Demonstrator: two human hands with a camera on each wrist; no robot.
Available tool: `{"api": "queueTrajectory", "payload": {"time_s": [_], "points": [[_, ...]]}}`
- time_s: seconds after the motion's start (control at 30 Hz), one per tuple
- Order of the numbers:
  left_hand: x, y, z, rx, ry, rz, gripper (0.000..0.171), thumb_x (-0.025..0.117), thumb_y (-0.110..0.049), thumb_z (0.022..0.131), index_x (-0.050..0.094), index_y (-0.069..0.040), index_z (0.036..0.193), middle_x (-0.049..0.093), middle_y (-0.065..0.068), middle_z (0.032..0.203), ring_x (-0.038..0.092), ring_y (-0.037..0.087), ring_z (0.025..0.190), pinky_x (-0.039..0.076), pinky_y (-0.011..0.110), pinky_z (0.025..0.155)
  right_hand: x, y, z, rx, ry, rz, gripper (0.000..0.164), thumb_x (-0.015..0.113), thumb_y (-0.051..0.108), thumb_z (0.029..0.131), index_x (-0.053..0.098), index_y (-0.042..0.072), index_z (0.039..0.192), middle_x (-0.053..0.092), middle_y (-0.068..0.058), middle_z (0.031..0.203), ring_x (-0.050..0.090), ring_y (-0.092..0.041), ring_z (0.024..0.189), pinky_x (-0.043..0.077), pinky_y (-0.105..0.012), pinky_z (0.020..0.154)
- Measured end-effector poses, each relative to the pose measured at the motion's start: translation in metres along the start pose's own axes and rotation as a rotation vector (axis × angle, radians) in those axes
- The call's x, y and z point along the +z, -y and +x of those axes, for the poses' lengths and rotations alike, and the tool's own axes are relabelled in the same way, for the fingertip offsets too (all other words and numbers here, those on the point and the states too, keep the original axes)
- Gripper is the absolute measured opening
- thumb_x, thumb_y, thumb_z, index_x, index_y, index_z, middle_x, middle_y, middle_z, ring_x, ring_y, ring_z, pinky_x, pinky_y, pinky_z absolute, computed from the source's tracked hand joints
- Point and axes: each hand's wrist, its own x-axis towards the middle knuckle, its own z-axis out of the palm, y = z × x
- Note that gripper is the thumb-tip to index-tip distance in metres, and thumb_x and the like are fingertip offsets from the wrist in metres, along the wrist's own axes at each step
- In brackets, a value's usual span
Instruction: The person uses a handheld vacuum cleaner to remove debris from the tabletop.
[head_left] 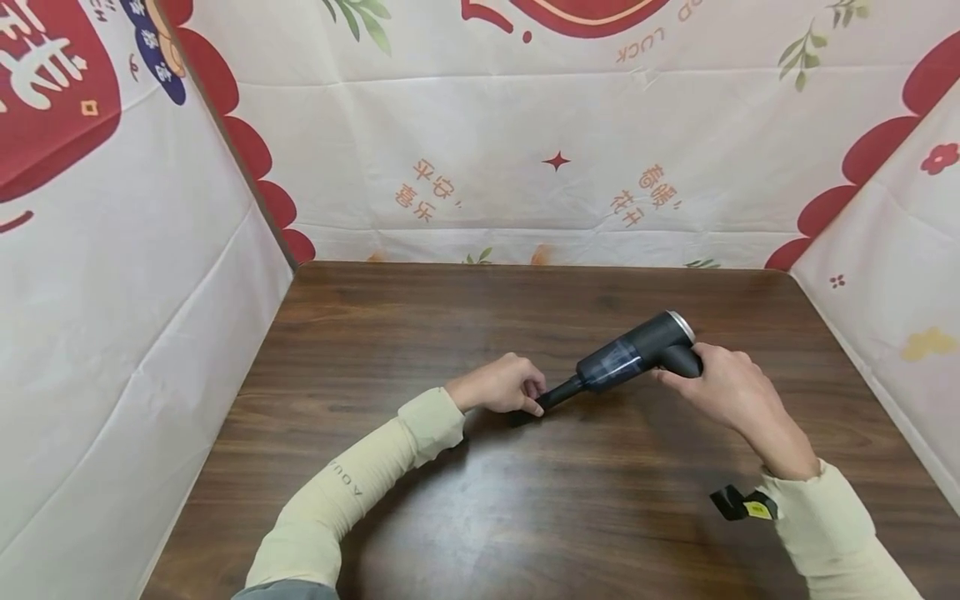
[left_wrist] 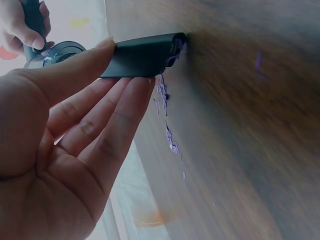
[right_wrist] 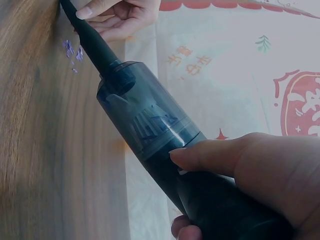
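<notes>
A black handheld vacuum cleaner [head_left: 637, 352] slants over the wooden table, its narrow end toward the left. My right hand [head_left: 731, 387] grips its handle, the thumb lying along the body in the right wrist view. Between thumb and fingers, my left hand [head_left: 510, 385] pinches the flat black nozzle [left_wrist: 140, 54], whose mouth is close to the tabletop. Purple shreds [left_wrist: 171, 140] lie on the wood by that mouth, and a bit of purple shows at its edge. Through the see-through dust cup [right_wrist: 145, 107] a pleated filter is visible.
The brown wooden table [head_left: 360, 333] has a white printed cloth [head_left: 510, 117] standing behind it and at both sides. Another purple scrap [left_wrist: 259, 64] lies apart on the wood. A black strap with a yellow label [head_left: 757, 508] is at the right sleeve.
</notes>
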Motion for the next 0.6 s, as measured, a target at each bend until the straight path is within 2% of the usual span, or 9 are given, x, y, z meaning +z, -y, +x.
{"api": "queueTrajectory", "payload": {"time_s": [0.23, 0.6], "points": [[0.001, -0.005, 0.010, 0.014, -0.011, 0.023, 0.016, 0.081, -0.022, 0.084, 0.073, -0.011, 0.094, 0.071, -0.005, 0.084, 0.063, 0.001, 0.076, 0.050, 0.013, 0.070, -0.004, -0.008, -0.004, 0.020, -0.013, 0.000, 0.060, 0.067, 0.054, 0.089, 0.057, -0.004, 0.098, 0.052, -0.008, 0.069, 0.049, -0.022, 0.058, 0.035, -0.032, 0.047], [-0.006, -0.009, 0.033, 0.027, 0.013, 0.041, 0.017, 0.081, -0.018, 0.084, 0.075, -0.009, 0.097, 0.075, -0.001, 0.087, 0.066, 0.002, 0.078, 0.050, 0.013, 0.071, -0.011, -0.014, -0.006, 0.053, -0.049, -0.020, 0.069, 0.066, 0.058, 0.088, 0.055, -0.008, 0.106, 0.052, -0.011, 0.069, 0.049, -0.025, 0.059, 0.034, -0.032, 0.046]]}}
